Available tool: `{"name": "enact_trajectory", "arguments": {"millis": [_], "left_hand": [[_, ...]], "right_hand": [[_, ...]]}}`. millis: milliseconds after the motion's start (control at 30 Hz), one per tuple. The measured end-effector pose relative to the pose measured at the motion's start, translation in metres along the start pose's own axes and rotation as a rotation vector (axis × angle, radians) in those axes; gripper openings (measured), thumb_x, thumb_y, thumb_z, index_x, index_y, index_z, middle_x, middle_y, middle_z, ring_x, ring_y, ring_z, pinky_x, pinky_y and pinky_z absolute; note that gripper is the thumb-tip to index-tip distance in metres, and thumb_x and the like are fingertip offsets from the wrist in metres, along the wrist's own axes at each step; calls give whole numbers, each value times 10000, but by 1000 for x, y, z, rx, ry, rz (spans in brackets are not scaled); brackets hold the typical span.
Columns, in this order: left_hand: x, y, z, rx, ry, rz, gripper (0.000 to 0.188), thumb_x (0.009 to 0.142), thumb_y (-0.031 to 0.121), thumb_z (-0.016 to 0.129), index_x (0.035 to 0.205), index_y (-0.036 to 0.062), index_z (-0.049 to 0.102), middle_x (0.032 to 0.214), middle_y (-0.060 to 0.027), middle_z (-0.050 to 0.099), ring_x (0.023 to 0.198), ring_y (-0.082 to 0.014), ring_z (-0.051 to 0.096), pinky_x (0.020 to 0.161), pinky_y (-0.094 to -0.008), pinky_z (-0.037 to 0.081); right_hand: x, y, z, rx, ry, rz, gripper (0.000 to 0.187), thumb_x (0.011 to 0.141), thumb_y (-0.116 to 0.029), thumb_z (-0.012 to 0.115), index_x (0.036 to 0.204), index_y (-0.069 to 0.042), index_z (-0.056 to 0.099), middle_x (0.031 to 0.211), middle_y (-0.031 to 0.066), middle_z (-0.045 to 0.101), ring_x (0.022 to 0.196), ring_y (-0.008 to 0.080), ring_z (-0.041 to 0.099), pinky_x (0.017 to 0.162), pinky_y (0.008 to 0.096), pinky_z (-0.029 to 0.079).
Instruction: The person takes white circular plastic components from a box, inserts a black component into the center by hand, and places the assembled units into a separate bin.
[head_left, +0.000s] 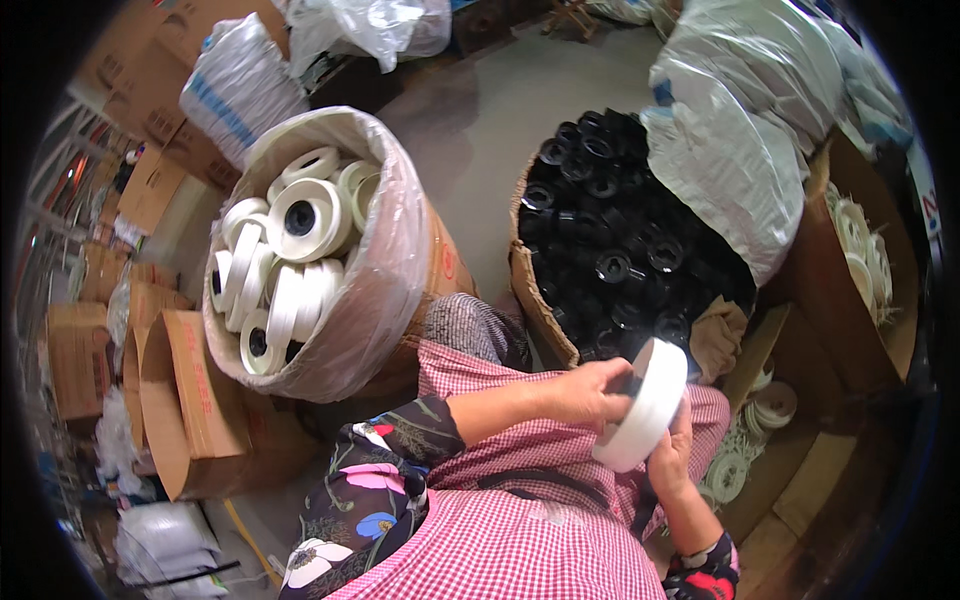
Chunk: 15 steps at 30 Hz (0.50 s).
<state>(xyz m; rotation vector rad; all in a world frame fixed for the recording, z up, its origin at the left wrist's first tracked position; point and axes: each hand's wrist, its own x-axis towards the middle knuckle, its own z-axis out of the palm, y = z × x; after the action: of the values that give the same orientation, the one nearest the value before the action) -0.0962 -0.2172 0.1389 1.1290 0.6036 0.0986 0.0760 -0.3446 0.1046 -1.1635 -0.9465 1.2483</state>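
Above my lap, my two hands hold one white ribbon roll [650, 412], tilted with its wide outer band toward me. My left hand [590, 393] reaches in from the left, thumb and fingers closed at the roll's side by its centre; something dark shows at these fingertips. My right hand [676, 445] grips the roll's rim from the right, its fingers partly hidden behind the band. Just beyond the hands stands a carton [537, 300] filled with black plastic spool cores [625, 255]. To the left, a bag-lined carton [385, 290] holds several white rolls [305, 220], some with black centres.
Open cartons at the right hold white rolls [772, 405] and loose strands [735, 450]. A white plastic sack [740, 170] drapes over the black cores' carton. An open brown carton [200, 400] stands at the left, with stacked boxes [150, 70] behind. Grey floor [480, 130] lies between the two big cartons.
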Motion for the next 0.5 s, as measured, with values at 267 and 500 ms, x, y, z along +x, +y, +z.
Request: {"name": "enact_trajectory", "arguments": {"millis": [267, 500], "left_hand": [[-18, -18, -19, 719, -2, 144, 602, 778, 352, 619, 1191, -58, 467, 1116, -248, 552, 1012, -340, 572, 876, -402, 471], [-77, 38, -83, 573, 264, 163, 545, 796, 323, 664, 1219, 9, 525, 1136, -126, 593, 999, -223, 582, 859, -355, 478]], "right_hand": [[13, 6, 32, 666, 22, 981, 474, 937, -405, 486, 1255, -54, 500, 1078, 114, 626, 880, 231, 652, 695, 359, 562], [21, 0, 21, -78, 36, 288, 298, 988, -272, 454, 838, -31, 546, 672, -1, 522, 598, 80, 496, 553, 229, 406]]}}
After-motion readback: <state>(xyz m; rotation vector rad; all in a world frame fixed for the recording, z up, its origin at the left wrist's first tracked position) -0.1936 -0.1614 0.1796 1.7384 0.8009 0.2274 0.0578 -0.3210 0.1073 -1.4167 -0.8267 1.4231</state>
